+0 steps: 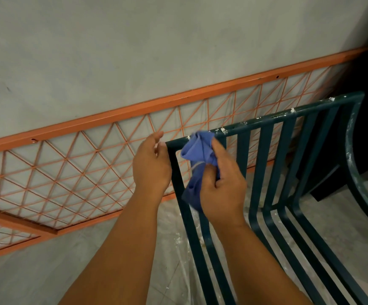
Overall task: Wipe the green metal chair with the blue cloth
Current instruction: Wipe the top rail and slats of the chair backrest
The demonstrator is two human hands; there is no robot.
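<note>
Top rail of the green metal chair (264,170) being wiped, with most of the job judged left to do.

At the left of the frame, an orange wire grid (68,164) was seen leaning against the grey wall. At centre, the left hand (151,164) was held loosely open just beside the chair's upper corner. Just to its right, the blue cloth (197,155) was gripped, bunched, in the closed right hand (222,190) and pressed against the top rail. Further right, white specks (222,129) were left along the rail and the side frame, so wiping was judged barely begun.
</note>
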